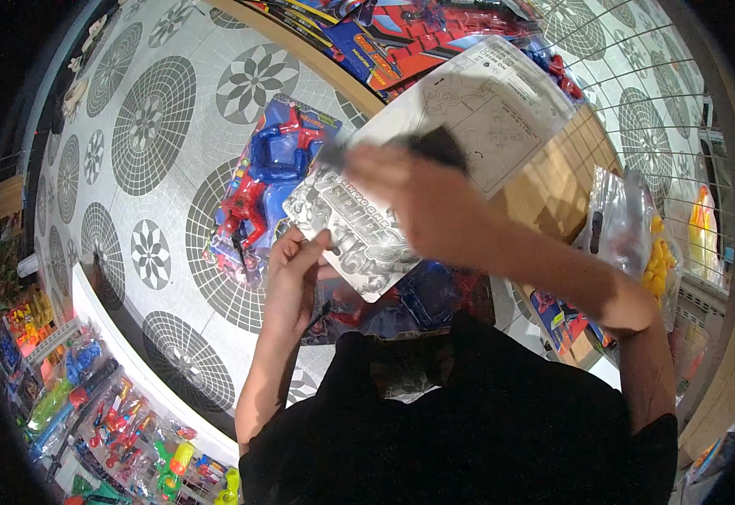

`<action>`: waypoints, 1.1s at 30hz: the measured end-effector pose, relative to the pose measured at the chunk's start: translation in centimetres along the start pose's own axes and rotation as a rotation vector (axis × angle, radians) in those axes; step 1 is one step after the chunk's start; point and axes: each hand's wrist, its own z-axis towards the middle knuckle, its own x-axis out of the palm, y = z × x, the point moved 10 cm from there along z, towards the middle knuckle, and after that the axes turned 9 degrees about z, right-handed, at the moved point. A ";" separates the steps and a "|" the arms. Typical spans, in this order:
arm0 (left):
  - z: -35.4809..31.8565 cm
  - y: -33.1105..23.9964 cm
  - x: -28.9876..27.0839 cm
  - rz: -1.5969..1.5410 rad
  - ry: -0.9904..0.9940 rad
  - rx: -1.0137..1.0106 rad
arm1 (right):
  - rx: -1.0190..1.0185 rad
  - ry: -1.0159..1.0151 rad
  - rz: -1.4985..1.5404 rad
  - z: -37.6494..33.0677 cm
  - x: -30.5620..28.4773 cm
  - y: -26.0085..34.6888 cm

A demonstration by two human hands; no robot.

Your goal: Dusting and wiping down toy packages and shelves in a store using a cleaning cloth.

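My left hand (293,273) grips a white card with grey printed pictures (366,271) by its lower left edge, thumb on top. Over the card's upper part my right hand (418,194) is smeared by motion, its fingers stretching left. A dark shape shows at its fingertips and another behind it; what they are cannot be made out. Left of the card lies a blister pack with a red and blue toy figure (254,198). Below the card, close to my body, another toy pack (422,303) is partly covered.
Beyond my right hand a white printed backing card (510,105) lies on brown cardboard (552,181). Colourful toy packs (409,38) are heaped at the far side. Wire mesh (636,67) stands right, near clear bags with yellow items (660,261). Bagged toys (123,421) fill the lower left.
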 end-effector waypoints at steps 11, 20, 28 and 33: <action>0.0 -1.3 0.8 0.102 -0.085 0.037 | -0.338 0.316 0.278 -6.8 3.8 6.1; -2.4 -5.1 0.7 0.491 -0.145 0.319 | 0.607 0.111 0.884 -12.0 -2.4 -3.4; -9.9 -9.7 9.0 1.228 0.200 1.212 | 1.277 -0.375 1.456 -17.5 -3.4 -7.6; -12.5 -9.9 12.3 1.470 0.274 1.433 | 1.166 -0.954 1.399 -20.0 -8.2 -7.8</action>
